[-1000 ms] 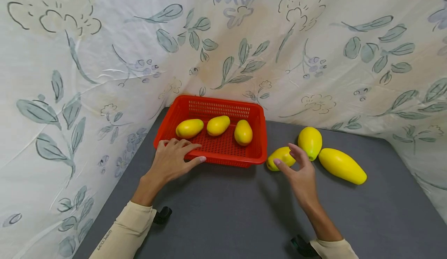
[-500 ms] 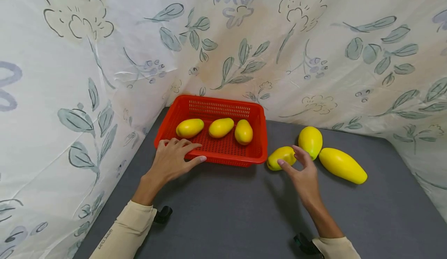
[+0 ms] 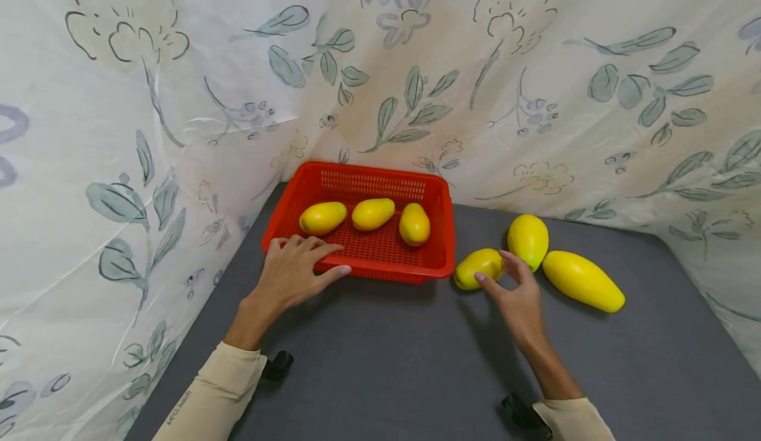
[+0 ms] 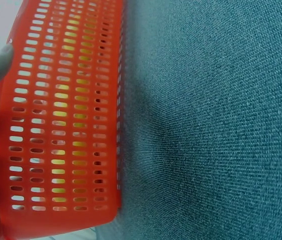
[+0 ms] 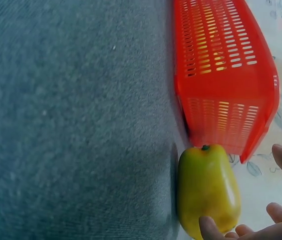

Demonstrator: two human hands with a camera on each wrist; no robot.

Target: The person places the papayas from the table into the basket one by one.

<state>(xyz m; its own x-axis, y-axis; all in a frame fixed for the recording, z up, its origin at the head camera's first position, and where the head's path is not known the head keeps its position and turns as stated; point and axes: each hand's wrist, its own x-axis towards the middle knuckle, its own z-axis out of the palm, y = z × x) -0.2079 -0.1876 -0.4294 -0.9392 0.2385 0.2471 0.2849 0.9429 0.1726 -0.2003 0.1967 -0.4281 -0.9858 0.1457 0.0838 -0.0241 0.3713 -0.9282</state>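
Note:
A red plastic basket (image 3: pixel 362 271) with slotted walls stands on the grey surface, and three yellow mangoes lie in it: left mango (image 3: pixel 322 218), middle mango (image 3: pixel 372 214), right mango (image 3: pixel 414 224). My left hand (image 3: pixel 294 269) holds the basket's near left rim, fingers bent over it and thumb outside. Just right of the basket lies a greenish-yellow mango (image 5: pixel 208 192). Around its near right side hovers my right hand (image 3: pixel 516 299), thumb and fingers apart; in the right wrist view the thumb tip overlaps the fruit, and contact is unclear.
Farther right lie an upright-looking yellow mango (image 3: pixel 528 241) and a longer yellow fruit (image 3: pixel 584 281), close together. A flower-printed cloth (image 3: pixel 416 65) hangs behind and to the left of the grey table surface (image 3: pixel 392 362).
The middle mango in the basket has rocked right and back left. My right hand has shifted slightly right beside the outside mango. My left hand has stayed on the rim.

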